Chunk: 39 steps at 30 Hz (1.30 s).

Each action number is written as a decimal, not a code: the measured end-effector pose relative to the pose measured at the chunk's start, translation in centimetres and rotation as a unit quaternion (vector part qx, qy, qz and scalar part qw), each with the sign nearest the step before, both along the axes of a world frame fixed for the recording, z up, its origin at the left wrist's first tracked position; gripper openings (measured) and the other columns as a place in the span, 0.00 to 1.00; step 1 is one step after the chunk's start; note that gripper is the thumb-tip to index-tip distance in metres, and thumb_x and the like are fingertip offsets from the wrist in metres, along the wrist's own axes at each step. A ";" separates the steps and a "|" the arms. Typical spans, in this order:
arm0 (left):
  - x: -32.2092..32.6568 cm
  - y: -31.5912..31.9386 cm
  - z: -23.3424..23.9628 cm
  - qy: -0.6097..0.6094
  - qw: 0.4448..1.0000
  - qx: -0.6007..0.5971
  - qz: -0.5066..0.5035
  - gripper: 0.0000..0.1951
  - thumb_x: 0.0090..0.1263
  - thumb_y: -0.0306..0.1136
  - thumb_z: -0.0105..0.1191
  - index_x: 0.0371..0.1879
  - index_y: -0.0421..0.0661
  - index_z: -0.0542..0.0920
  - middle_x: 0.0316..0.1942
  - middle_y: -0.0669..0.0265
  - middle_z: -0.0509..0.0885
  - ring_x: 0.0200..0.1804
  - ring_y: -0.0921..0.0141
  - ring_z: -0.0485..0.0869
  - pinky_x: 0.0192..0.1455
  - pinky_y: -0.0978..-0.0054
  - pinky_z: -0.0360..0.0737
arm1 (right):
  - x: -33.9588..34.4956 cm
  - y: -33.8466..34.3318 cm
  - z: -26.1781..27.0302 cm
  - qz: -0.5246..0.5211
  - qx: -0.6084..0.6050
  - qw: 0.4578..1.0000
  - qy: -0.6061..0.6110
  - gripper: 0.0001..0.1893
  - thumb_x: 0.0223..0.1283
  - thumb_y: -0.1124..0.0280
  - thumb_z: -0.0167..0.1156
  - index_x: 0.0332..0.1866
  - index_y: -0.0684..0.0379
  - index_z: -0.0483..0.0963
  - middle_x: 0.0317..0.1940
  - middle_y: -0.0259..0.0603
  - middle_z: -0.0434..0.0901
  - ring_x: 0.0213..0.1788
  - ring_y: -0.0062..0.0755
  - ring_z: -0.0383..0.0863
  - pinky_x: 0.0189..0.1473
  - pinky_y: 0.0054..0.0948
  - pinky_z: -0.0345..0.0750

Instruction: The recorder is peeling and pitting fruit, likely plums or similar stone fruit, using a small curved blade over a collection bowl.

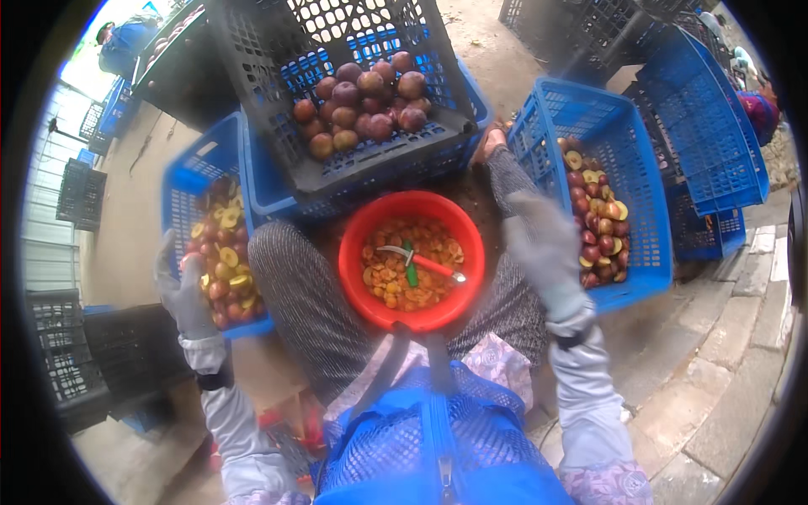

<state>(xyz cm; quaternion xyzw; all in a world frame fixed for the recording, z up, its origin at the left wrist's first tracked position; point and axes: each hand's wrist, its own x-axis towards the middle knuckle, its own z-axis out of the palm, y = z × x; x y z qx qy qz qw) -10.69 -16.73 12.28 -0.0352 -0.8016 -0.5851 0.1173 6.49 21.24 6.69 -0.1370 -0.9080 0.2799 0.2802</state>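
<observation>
My left hand [187, 293], in a grey glove, is at the outer side of the left blue plastic crate [245, 148], thumb and fingers apart. A reddish plum piece shows by the thumb tip; whether I hold it is unclear. My right hand [543, 246], gloved and motion-blurred, is beside the right blue crate [650, 221]; its fingers cannot be made out. Halved plums [230, 252] fill part of the left crate, and more plum halves [600, 221] lie in the right one. Between my knees stands a red basin [349, 262] of orange-brown fruit bits. A red-handled curved knife [435, 265] crosses a green-handled tool [411, 274] on them.
Ahead, a black crate [252, 95] of whole plums [366, 104] tilts toward me on a blue crate [268, 196]. Stacked blue crates [707, 132] stand at right, black crates [79, 196] at left. Paving bricks [726, 379] lie at right. Another person [126, 44] is at upper left.
</observation>
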 end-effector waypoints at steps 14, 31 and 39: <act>-24.4 27.4 -16.8 -0.140 0.875 -0.452 -0.104 0.34 0.53 0.49 0.52 0.56 0.40 0.65 0.54 0.50 0.71 0.55 0.57 0.73 0.56 0.68 0.70 | -5.8 -7.7 -18.9 0.154 -0.012 0.811 -0.564 0.16 0.52 0.60 0.52 0.42 0.58 0.75 0.35 0.48 0.81 0.39 0.44 0.81 0.41 0.39 0.75; -3.7 20.0 -5.9 -0.438 0.746 0.392 -0.313 0.20 0.61 0.43 0.49 0.46 0.43 0.71 0.40 0.59 0.79 0.35 0.66 0.79 0.33 0.73 0.79 | -0.8 -5.9 -0.8 0.094 -0.682 0.720 -0.083 0.16 0.65 0.56 0.47 0.44 0.60 0.67 0.20 0.35 0.73 0.16 0.14 0.68 0.17 0.14 0.64; 8.5 16.8 -9.0 -0.344 0.725 0.480 -0.355 0.18 0.69 0.40 0.43 0.52 0.43 0.67 0.46 0.60 0.75 0.47 0.65 0.77 0.50 0.69 0.75 | 0.9 -10.1 -2.3 0.071 -0.583 0.804 -0.096 0.15 0.65 0.55 0.45 0.37 0.58 0.67 0.17 0.32 0.71 0.15 0.12 0.67 0.17 0.14 0.66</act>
